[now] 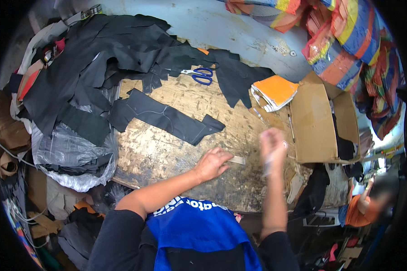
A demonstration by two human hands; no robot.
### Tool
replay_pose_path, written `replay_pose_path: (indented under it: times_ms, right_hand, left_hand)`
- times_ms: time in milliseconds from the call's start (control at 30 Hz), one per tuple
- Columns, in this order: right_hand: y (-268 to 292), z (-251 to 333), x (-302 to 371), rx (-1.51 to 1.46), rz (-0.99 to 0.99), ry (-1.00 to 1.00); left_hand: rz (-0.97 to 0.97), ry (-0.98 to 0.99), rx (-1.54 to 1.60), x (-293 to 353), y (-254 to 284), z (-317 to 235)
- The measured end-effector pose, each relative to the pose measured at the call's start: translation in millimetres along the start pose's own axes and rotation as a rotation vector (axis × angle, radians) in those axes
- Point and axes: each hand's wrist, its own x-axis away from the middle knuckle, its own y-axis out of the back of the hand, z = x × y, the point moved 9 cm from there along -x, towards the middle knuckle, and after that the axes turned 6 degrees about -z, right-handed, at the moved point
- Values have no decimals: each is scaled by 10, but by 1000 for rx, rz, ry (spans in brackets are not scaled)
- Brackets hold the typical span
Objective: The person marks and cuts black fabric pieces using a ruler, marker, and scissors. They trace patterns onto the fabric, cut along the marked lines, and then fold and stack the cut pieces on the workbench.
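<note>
On the worn wooden tabletop (176,171), my left hand (215,163) is closed at one end of a short, pale flat strip (238,160). The strip's free end points right. My right hand (274,143) is raised to the right of it, curled and blurred by motion. Something thin and pale shows along its lower edge, too smeared to name. Beyond my left hand lies a cut piece of black leather-like material (167,118) with pale lines on it. Scissors with blue handles (201,76) rest farther back.
Dark sheets (117,49) pile up at the left over a clear plastic bag (72,151). An orange and white cloth stack (276,90) and a cardboard box (314,124) stand at the right, a pen (292,128) beside the box. Another person (362,207) is at the far right.
</note>
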Motion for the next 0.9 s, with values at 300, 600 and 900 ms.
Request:
replay_pose_path:
  times_ms: [300,600,900]
  right_hand:
    - [-690,-380,835,184,98,297]
    - [-304,-766,304,401,-208,257]
    - [-237,-784,300,292,-273,179]
  left_hand:
    - [-256,164,-516,351,1350,687]
    - [-324,371,-649,197,1286,965]
    - [-70,347,-159,-34,745,397]
